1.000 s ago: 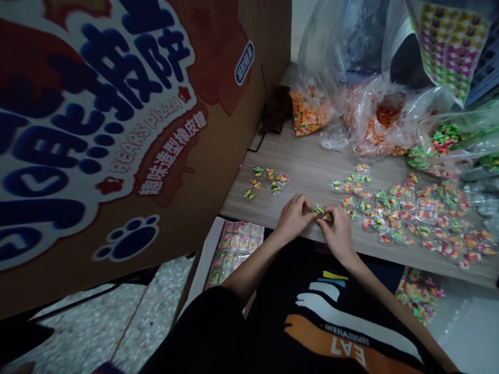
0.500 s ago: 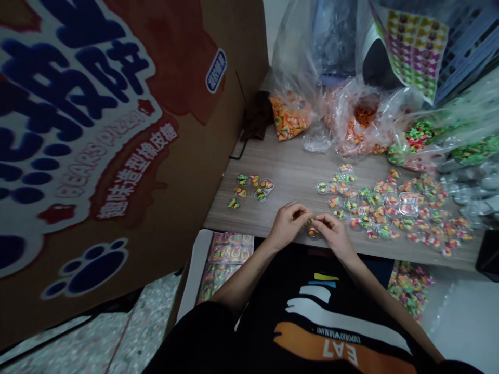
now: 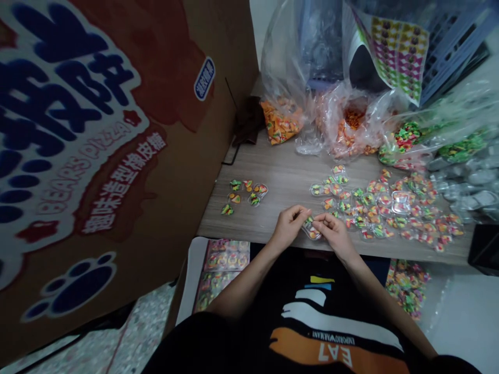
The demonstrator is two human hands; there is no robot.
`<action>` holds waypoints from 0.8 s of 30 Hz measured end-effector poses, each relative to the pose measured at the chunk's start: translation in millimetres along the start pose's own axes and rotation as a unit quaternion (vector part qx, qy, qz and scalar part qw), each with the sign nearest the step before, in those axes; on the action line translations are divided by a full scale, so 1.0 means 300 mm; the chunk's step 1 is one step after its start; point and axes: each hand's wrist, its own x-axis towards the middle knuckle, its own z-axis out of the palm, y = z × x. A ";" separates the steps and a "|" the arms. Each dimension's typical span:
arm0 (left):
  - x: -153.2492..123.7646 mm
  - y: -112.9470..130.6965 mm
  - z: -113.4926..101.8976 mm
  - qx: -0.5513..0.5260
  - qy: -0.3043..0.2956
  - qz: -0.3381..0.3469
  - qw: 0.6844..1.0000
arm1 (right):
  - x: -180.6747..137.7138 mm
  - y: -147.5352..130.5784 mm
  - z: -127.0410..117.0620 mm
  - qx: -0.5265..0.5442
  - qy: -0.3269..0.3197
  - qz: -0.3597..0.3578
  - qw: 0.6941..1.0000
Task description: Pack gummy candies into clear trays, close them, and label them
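Near the table's front edge, my left hand (image 3: 289,224) and my right hand (image 3: 334,232) meet with fingertips closed on a small clear plastic case (image 3: 312,233). Green and orange-red pieces show inside it, partly covered by my fingers. To the left lies a two-lobed clear case (image 3: 258,194) with coloured pieces in it, beside several loose green and orange pieces (image 3: 234,198). On the right, many similar filled cases (image 3: 385,208) spread over the tabletop.
A large printed carton (image 3: 156,171) walls off the left side. Along the back of the wood-grain table (image 3: 268,156) stand a bag of orange pieces (image 3: 281,124), a pinkish bag (image 3: 345,132) and a bag of green pieces (image 3: 462,148). Empty-looking clear plastic shells (image 3: 473,189) are piled at right.
The view has shifted slightly. My hands stay on the case, which now shows more below and between my fingers, with its clear rim visible.
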 end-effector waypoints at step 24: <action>0.168 -0.015 0.205 -0.123 -0.122 -0.047 0.984 | 0.052 -0.029 -0.184 -0.042 0.176 -0.107 0.978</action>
